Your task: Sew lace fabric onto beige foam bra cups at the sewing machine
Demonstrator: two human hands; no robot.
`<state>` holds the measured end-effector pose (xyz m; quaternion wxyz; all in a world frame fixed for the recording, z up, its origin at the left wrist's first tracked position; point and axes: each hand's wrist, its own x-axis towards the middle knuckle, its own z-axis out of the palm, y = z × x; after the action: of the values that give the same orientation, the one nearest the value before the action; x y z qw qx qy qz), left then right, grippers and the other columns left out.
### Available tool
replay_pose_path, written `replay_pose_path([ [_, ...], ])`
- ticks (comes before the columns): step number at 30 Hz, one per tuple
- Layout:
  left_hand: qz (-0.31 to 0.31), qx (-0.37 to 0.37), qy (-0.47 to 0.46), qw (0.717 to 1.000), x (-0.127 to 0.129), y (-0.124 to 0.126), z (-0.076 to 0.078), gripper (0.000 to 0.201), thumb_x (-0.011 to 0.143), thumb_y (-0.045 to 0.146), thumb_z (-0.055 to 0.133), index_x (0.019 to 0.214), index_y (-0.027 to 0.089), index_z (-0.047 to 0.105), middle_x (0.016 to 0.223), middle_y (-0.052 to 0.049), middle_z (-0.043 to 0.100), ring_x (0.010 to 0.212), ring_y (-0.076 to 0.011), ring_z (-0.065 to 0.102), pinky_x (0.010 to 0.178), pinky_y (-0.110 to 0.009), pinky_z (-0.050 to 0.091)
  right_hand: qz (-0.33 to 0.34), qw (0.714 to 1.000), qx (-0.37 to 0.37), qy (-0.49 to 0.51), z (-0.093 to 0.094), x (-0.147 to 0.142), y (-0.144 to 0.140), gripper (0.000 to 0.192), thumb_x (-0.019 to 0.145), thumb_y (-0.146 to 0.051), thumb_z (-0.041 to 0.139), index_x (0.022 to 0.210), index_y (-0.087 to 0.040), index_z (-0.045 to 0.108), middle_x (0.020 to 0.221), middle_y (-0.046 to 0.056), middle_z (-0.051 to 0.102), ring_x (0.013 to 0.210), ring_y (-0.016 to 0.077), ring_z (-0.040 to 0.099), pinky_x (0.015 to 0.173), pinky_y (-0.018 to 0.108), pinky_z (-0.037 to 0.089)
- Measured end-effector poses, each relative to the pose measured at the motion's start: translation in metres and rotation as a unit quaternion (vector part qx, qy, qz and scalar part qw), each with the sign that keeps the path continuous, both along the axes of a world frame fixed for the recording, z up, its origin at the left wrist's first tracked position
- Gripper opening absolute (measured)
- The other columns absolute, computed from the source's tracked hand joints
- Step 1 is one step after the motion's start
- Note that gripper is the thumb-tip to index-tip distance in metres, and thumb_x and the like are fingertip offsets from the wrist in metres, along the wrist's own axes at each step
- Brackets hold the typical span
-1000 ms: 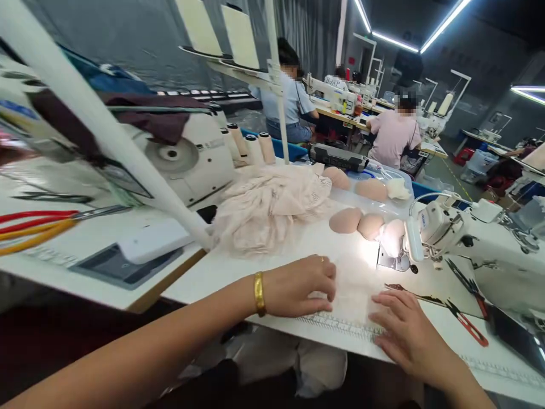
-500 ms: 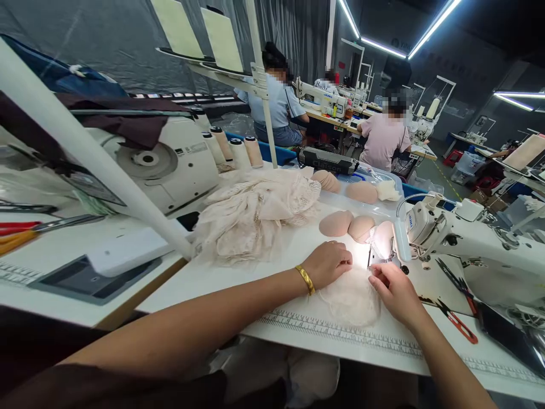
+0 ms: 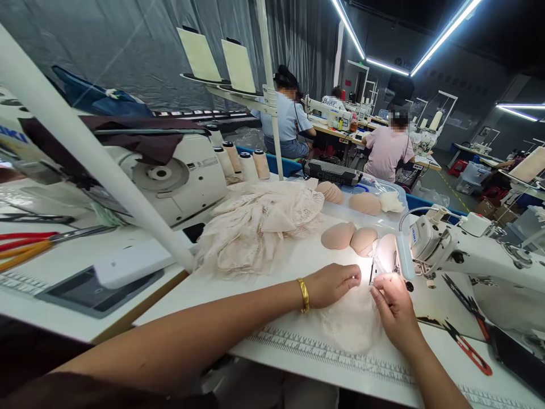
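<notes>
A thin, sheer cream fabric piece [image 3: 351,329] lies on the white sewing table, under the lamp light. My left hand [image 3: 334,285], with a gold bracelet at the wrist, is closed with its fingertips pinching at the upper edge of this fabric. Close by on the right, my right hand [image 3: 395,307] pinches the fabric's other upper corner between thumb and fingers. Just beyond the fingertips, moulded beige cups [image 3: 364,242] lie in a row, one partly under the sewing machine head [image 3: 421,238]. The exact grip of the left fingertips is partly hidden.
A heap of cream lace fabric [image 3: 259,227] lies left of my hands. Red-handled thread snips [image 3: 470,349] and a dark phone-like slab [image 3: 517,358] lie at right. A clear tray [image 3: 340,213] holds more cups. A white stand pole [image 3: 97,153] slants across the left. Co-workers sit beyond.
My view has tilted, so the table sits lower in the picture. The left hand has come closer to the right hand, its fingers curled tighter. The right hand still pinches the fabric.
</notes>
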<state>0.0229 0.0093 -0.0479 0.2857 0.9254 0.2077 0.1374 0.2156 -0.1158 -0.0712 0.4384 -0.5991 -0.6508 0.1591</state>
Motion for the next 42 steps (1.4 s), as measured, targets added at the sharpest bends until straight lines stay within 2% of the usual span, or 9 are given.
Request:
replay_pose_path([
  [5,0.053,0.078,0.026,0.995,0.027,0.036,0.022,0.031,0.101,0.032,0.041,0.083,0.019,0.063,0.087,-0.004,0.072,0.084,-0.0206,0.065,0.074,-0.03,0.046,0.025,0.981,-0.097,0.169,-0.006,0.0,0.001,0.038,0.1,-0.057,0.048,0.082,-0.024,0.053,0.066,-0.003,0.054,0.061,0.0171,0.056,0.059,0.029,0.046],
  [9,0.121,0.131,0.016,0.984,0.064,0.064,0.024,0.017,0.093,0.021,0.05,0.098,0.017,0.066,0.111,-0.014,0.072,0.108,-0.029,0.063,0.092,-0.039,0.045,0.028,0.976,-0.124,0.174,-0.01,-0.001,0.005,0.037,0.099,-0.057,0.049,0.08,-0.025,0.051,0.061,-0.004,0.054,0.056,0.0166,0.053,0.055,0.028,0.042],
  [13,0.131,0.146,0.013,0.98,0.085,0.071,0.019,0.008,0.078,0.02,0.071,0.084,0.017,0.067,0.09,-0.014,0.074,0.096,-0.0308,0.067,0.092,-0.042,0.044,0.008,0.98,-0.116,0.161,-0.008,0.0,0.006,0.037,0.097,-0.055,0.05,0.077,-0.025,0.051,0.062,-0.004,0.053,0.057,0.0165,0.05,0.054,0.028,0.039],
  [21,0.241,0.059,-0.091,0.965,0.044,0.051,0.042,0.015,0.092,0.022,0.044,0.089,0.018,0.059,0.076,-0.004,0.07,0.076,-0.0204,0.068,0.072,-0.032,0.052,-0.024,0.966,-0.134,0.22,0.001,0.002,0.005,0.035,0.095,-0.056,0.053,0.079,-0.025,0.057,0.062,-0.001,0.061,0.055,0.0185,0.054,0.053,0.03,0.042],
  [29,0.14,-0.18,-0.123,0.966,-0.008,-0.022,0.022,0.01,0.077,0.028,0.059,0.081,0.02,0.055,0.067,0.004,0.059,0.06,-0.0133,0.056,0.053,-0.023,0.043,0.019,0.954,-0.158,0.256,0.009,0.005,-0.004,0.052,0.093,-0.072,0.046,0.088,-0.021,0.058,0.071,0.002,0.068,0.061,0.0179,0.062,0.059,0.03,0.048],
  [33,0.108,-0.055,-0.078,0.99,-0.004,-0.037,0.029,0.02,0.079,0.032,0.066,0.092,0.019,0.059,0.09,-0.004,0.069,0.083,-0.0222,0.066,0.072,-0.033,0.053,0.031,0.975,-0.14,0.171,0.02,-0.004,-0.016,0.034,0.092,-0.057,0.061,0.094,-0.022,0.062,0.074,0.0,0.068,0.071,0.0193,0.068,0.065,0.029,0.05],
  [36,-0.021,0.065,-0.095,0.993,0.002,-0.034,0.039,0.054,0.074,0.037,0.079,0.12,0.019,0.057,0.126,-0.011,0.065,0.117,-0.0299,0.061,0.097,-0.041,0.048,0.065,0.991,-0.103,0.051,0.031,-0.01,-0.028,0.024,0.1,-0.045,0.052,0.098,-0.024,0.065,0.078,0.001,0.069,0.07,0.0179,0.067,0.064,0.029,0.051],
  [39,-0.132,0.042,0.012,0.99,0.005,-0.022,0.043,0.034,0.078,0.031,0.076,0.107,0.022,0.06,0.092,0.001,0.071,0.083,-0.02,0.068,0.074,-0.028,0.049,0.036,0.994,0.007,-0.1,0.039,-0.01,-0.037,0.02,0.102,-0.034,0.049,0.102,-0.026,0.067,0.08,0.003,0.072,0.066,0.0181,0.066,0.062,0.03,0.05],
  [42,-0.086,0.096,0.032,0.991,0.002,-0.007,0.038,0.011,0.085,0.024,0.065,0.087,0.021,0.056,0.067,0.005,0.062,0.06,-0.0156,0.058,0.055,-0.026,0.035,-0.036,0.97,0.155,-0.184,0.04,-0.007,-0.035,0.019,0.101,-0.021,0.05,0.107,-0.026,0.067,0.089,0.006,0.075,0.077,0.0206,0.071,0.069,0.032,0.054],
])
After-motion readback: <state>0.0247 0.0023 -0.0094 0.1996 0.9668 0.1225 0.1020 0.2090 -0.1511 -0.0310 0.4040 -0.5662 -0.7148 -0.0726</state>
